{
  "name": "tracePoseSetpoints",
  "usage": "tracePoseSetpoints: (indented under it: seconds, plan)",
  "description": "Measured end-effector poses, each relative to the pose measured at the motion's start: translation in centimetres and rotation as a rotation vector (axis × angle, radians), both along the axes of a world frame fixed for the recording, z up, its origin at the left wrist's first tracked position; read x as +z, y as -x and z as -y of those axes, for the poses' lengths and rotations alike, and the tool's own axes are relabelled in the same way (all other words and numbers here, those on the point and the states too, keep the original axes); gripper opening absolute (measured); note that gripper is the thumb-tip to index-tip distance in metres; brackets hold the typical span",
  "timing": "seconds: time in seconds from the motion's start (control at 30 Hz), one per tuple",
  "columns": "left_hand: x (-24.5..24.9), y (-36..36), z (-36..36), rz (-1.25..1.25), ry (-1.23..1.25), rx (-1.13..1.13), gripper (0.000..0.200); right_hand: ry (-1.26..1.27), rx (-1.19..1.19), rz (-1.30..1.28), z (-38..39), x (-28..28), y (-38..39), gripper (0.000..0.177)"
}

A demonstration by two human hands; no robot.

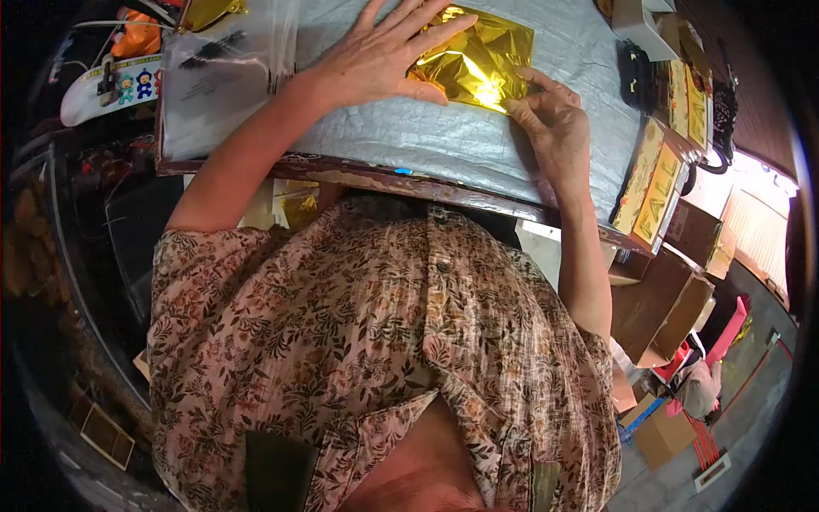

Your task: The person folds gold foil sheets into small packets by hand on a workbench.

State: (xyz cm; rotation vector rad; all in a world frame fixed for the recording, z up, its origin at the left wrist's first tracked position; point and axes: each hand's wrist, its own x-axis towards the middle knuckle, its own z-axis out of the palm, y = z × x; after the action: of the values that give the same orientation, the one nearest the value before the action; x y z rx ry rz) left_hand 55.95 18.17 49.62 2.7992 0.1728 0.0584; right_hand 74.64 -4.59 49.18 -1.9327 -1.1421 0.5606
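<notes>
At top centre, the left hand (384,55) presses the gold foil sheet (473,60), fingers spread; the right hand (554,119) pinches its lower-right corner.

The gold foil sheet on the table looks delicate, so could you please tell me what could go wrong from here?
1. The right hand pinches the lower edge of the gold foil sheet. The sheet is visibly crinkled, so it might crease further or tear at that pinch.
2. The left hand only lies flat on the sheet, so the glossy foil could slide on the grey table cover.
</notes>
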Motion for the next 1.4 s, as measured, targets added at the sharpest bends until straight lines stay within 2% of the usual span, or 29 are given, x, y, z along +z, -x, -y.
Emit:
tracePoseSetpoints:
  seconds: [0.07, 0.13, 0.17, 0.23, 0.33, 0.37, 0.43, 0.57, 0.63, 0.67, 0.73, 0.77, 0.83, 0.97, 1.03, 1.13, 1.17, 1.23, 1.37, 1.4]
  plan:
    - [-1.0, -0.3, -0.3, 0.069, 0.003, -0.014, 0.110, 0.005, 0.008, 0.099, -0.1, 0.7, 0.2, 0.013]
    - [-2.0, -1.0, -0.9, 0.413, -0.290, -0.243, 0.107, 0.033, 0.023, 0.102, -0.1, 0.9, 0.2, 0.016]
    - [-1.0, -1.3, -0.7, 0.415, -0.290, -0.245, 0.107, 0.033, 0.021, 0.105, -0.1, 0.9, 0.0, 0.016]
    - [1.9, -1.9, 0.3, 0.116, 0.020, -0.070, 0.102, 0.027, 0.046, 0.101, 0.0, 0.7, -0.1, 0.017]
    - [2.1, -2.9, 0.9, 0.004, -0.081, 0.027, 0.094, 0.009, 0.052, 0.084, 0.1, 0.4, -0.2, 0.017]
    - [1.4, -2.9, 0.8, 0.008, -0.081, 0.023, 0.094, 0.008, 0.047, 0.087, 0.1, 0.5, -0.2, 0.017]
    - [-0.8, -2.5, 0.7, 0.197, -0.066, 0.009, 0.089, 0.018, 0.041, 0.102, 0.1, 0.6, 0.0, 0.015]
    - [1.4, -3.0, 0.8, 0.162, 0.017, 0.054, 0.085, 0.005, 0.083, 0.153, 0.2, 0.3, -0.2, 0.014]
    - [2.9, -3.6, 0.3, 0.192, 0.103, 0.074, 0.072, -0.013, 0.091, 0.165, 0.3, 0.3, -0.1, 0.013]
    - [2.8, -3.7, 0.3, 0.193, 0.101, 0.080, 0.072, -0.014, 0.098, 0.166, 0.4, 0.3, 0.0, 0.013]
    - [2.6, -3.8, 0.2, 0.225, 0.083, -0.026, 0.057, -0.005, 0.092, 0.173, 0.3, 0.4, 0.0, 0.012]
    - [2.9, -3.9, -0.1, 0.227, 0.079, -0.023, 0.057, -0.010, 0.094, 0.174, 0.3, 0.4, 0.0, 0.012]
    - [3.4, -4.6, -0.7, 0.101, 0.079, -0.038, 0.054, -0.031, 0.096, 0.155, 0.3, 0.3, 0.1, 0.012]
    - [1.5, -5.5, -3.3, 0.122, 0.150, -0.197, 0.058, -0.130, 0.060, 0.199, 0.4, -0.1, 0.1, 0.014]
    - [0.2, -6.7, -4.1, 0.067, 0.356, -0.123, 0.066, -0.040, 0.087, 0.139, 0.5, 0.1, 0.1, 0.014]
    - [3.5, -5.7, -3.0, 0.009, 0.483, -0.006, 0.074, -0.032, 0.092, 0.128, 0.6, 0.2, 0.1, 0.014]
    - [4.8, -5.8, -2.7, 0.010, 0.482, -0.006, 0.074, -0.033, 0.092, 0.129, 0.6, 0.2, 0.1, 0.014]
    - [6.6, -6.1, -2.3, -0.302, 0.260, 0.013, 0.080, -0.048, 0.093, 0.144, 0.6, 0.0, 0.1, 0.014]
    - [4.7, -6.2, -2.7, -0.206, 0.266, -0.002, 0.075, -0.061, 0.092, 0.104, 0.5, 0.0, 0.3, 0.014]
    - [3.9, -6.2, -3.2, -0.145, 0.353, -0.052, 0.072, -0.107, 0.075, 0.140, 0.3, -0.1, 0.4, 0.012]
